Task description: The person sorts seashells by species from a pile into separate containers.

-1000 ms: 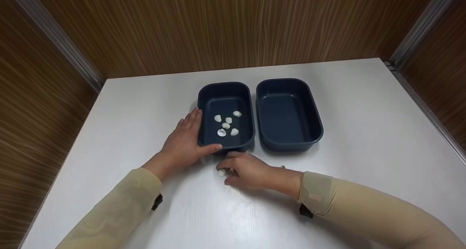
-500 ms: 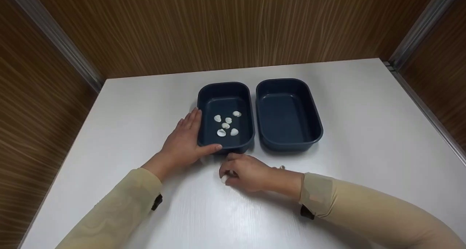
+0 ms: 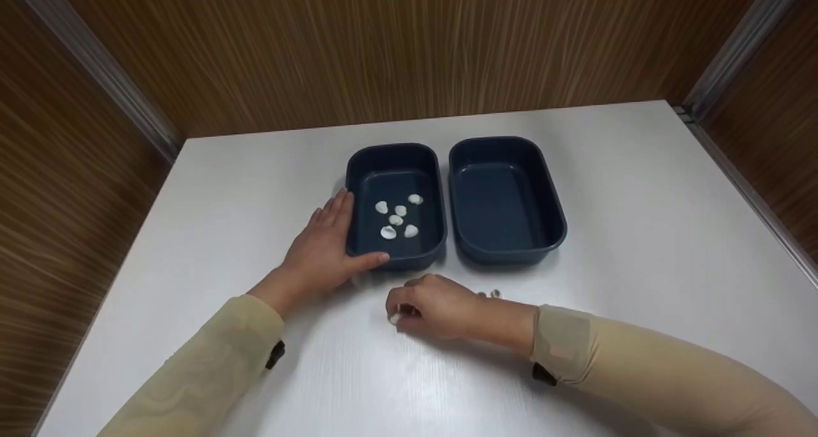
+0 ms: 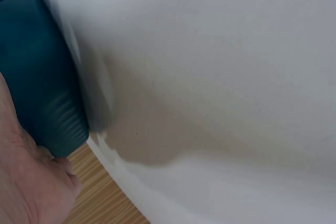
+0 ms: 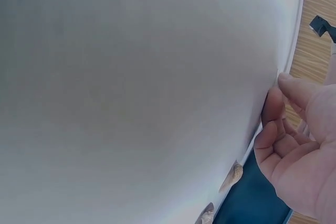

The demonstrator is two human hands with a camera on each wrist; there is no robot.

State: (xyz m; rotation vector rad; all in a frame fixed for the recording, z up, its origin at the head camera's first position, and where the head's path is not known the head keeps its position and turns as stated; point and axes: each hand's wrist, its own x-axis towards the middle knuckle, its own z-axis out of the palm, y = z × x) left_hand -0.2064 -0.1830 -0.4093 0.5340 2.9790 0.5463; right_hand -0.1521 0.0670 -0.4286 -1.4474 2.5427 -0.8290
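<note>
My left hand (image 3: pixel 319 248) rests along the left side of a dark blue bin (image 3: pixel 443 229), fingers straight, thumb over its front corner. Inside that bin lie several white seashells (image 3: pixel 411 230), spread over the near half of the floor. Just in front of the bin, my right hand (image 3: pixel 441 309) pinches a white seashell (image 3: pixel 395 319) between thumb and fingertips, low over the white table (image 3: pixel 307 386). In the right wrist view the curled fingers (image 5: pixel 273 103) hide most of this shell. The left wrist view shows the palm side of my left hand (image 4: pixel 31 182) against the bin wall.
A second dark blue bin (image 3: pixel 505 256) stands to the right with nothing in it. Beyond my right wrist lie small brownish shells, one a spiral shell (image 5: pixel 234 173), another shell (image 5: pixel 207 214) near it. Wood-grain panels (image 3: pixel 409 53) enclose the table's back and sides.
My right hand closes thumb and fingers on the loose white shell and draws it slightly toward me, away from the bin. The left hand stays put.
</note>
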